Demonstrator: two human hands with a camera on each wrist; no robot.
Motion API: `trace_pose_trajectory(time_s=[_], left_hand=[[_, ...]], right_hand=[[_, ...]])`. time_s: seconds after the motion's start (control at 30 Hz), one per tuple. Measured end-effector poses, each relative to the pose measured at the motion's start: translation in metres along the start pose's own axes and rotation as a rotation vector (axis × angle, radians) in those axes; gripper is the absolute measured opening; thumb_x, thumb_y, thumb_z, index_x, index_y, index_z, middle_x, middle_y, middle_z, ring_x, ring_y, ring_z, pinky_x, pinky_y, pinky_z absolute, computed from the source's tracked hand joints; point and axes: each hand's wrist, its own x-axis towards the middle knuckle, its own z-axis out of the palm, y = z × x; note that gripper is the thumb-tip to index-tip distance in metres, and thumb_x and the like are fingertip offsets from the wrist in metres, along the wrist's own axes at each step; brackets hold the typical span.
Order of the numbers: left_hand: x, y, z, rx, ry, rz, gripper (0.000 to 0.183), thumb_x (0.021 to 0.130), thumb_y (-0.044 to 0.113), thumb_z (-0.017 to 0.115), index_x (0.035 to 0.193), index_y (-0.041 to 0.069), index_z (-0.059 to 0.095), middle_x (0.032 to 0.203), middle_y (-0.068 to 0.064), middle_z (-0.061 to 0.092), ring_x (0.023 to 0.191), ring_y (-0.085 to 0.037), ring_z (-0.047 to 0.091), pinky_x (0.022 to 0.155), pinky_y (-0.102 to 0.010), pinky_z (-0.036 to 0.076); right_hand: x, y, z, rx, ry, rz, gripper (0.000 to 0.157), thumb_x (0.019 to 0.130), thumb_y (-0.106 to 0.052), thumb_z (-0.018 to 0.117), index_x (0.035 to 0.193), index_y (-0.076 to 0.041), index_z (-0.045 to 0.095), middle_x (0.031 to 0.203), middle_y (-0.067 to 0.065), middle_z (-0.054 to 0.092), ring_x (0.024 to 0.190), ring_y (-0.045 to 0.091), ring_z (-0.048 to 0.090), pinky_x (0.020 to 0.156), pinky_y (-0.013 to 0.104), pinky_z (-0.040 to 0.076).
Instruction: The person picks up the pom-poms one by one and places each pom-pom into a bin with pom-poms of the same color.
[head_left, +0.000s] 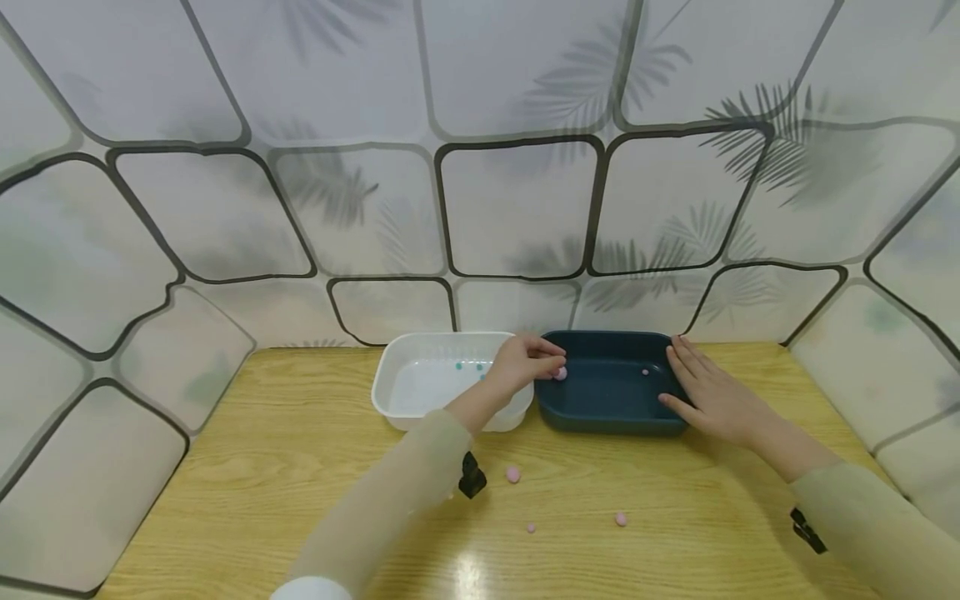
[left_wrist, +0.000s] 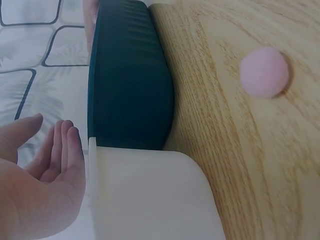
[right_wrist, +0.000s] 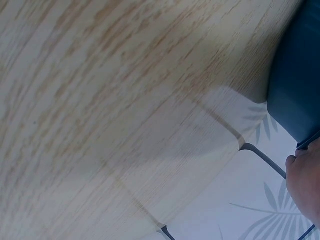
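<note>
My left hand (head_left: 517, 367) hangs over the left rim of the dark blue tray (head_left: 611, 427). A small pink ball (head_left: 560, 373) appears right below its thumb and fingertips. In the left wrist view, thumb and fingers of the left hand (left_wrist: 47, 175) are apart, with nothing visible between them; the tray wall hides what lies behind. Over the tray's right rim rests my right hand (head_left: 708, 392), its fingers extended. A smaller pink ball (head_left: 645, 372) lies inside the dark tray. Only part of the right hand (right_wrist: 305, 182) shows in the right wrist view, against the rim.
Left of the dark tray stands a white tray (head_left: 390, 392) with several small teal balls (head_left: 459, 367), partly behind my left arm. Nearer on the wooden table (head_left: 300, 467) lie three pink balls: one large (head_left: 513, 474), one medium (head_left: 621, 519), one tiny (head_left: 531, 528). A patterned wall closes the back.
</note>
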Motion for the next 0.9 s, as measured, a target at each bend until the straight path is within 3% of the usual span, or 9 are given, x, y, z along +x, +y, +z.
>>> trace_pose_trajectory(time_s=[0.2, 0.37, 0.5, 0.57, 0.77, 0.9], left_hand=[[-0.012, 0.0, -0.008, 0.049, -0.04, 0.004, 0.029, 0.104, 0.011, 0.069, 0.127, -0.006, 0.073, 0.119, -0.024, 0.077, 0.112, -0.041, 0.075, 0.097, -0.04, 0.065], [-0.023, -0.002, -0.015, 0.03, -0.055, 0.007, 0.027, 0.103, 0.01, 0.071, 0.125, -0.005, 0.074, 0.118, -0.023, 0.078, 0.09, -0.018, 0.076, 0.091, -0.033, 0.066], [-0.032, -0.003, -0.021, 0.004, -0.086, 0.022, 0.028, 0.103, 0.008, 0.07, 0.126, -0.007, 0.073, 0.117, -0.024, 0.077, 0.086, -0.006, 0.072, 0.091, -0.032, 0.066], [-0.037, -0.003, -0.024, -0.001, -0.099, 0.023, 0.028, 0.103, 0.008, 0.069, 0.126, -0.007, 0.072, 0.117, -0.024, 0.077, 0.088, -0.01, 0.074, 0.092, -0.033, 0.066], [-0.054, -0.005, -0.029, 0.003, -0.129, 0.022, 0.027, 0.104, 0.008, 0.067, 0.126, -0.007, 0.072, 0.118, -0.026, 0.077, 0.108, -0.039, 0.075, 0.094, -0.035, 0.065], [-0.067, -0.008, -0.033, -0.002, -0.144, 0.02, 0.027, 0.104, 0.007, 0.067, 0.124, -0.01, 0.072, 0.119, -0.03, 0.076, 0.11, -0.042, 0.075, 0.096, -0.038, 0.065]], right_hand=[[0.0, -0.001, -0.001, -0.005, -0.006, 0.004, 0.09, 0.11, -0.048, 0.054, 0.163, 0.016, 0.018, 0.173, 0.036, 0.008, 0.163, 0.051, 0.009, 0.136, 0.058, 0.013], [0.0, -0.002, -0.001, -0.004, 0.002, 0.006, 0.09, 0.11, -0.048, 0.054, 0.163, 0.015, 0.019, 0.174, 0.035, 0.009, 0.163, 0.051, 0.01, 0.136, 0.058, 0.013], [-0.001, -0.002, -0.001, -0.01, 0.004, 0.006, 0.09, 0.11, -0.048, 0.053, 0.163, 0.016, 0.019, 0.174, 0.035, 0.009, 0.163, 0.051, 0.01, 0.136, 0.057, 0.012], [-0.001, -0.002, -0.002, -0.013, 0.002, 0.006, 0.09, 0.11, -0.048, 0.053, 0.162, 0.016, 0.019, 0.173, 0.036, 0.009, 0.163, 0.051, 0.01, 0.136, 0.056, 0.012], [0.0, -0.003, -0.003, -0.016, -0.001, 0.01, 0.091, 0.109, -0.048, 0.055, 0.163, 0.015, 0.019, 0.174, 0.035, 0.009, 0.162, 0.052, 0.011, 0.132, 0.063, 0.02], [0.001, -0.001, -0.001, -0.028, -0.005, 0.013, 0.091, 0.109, -0.049, 0.054, 0.163, 0.015, 0.019, 0.173, 0.035, 0.01, 0.162, 0.052, 0.011, 0.13, 0.065, 0.022]])
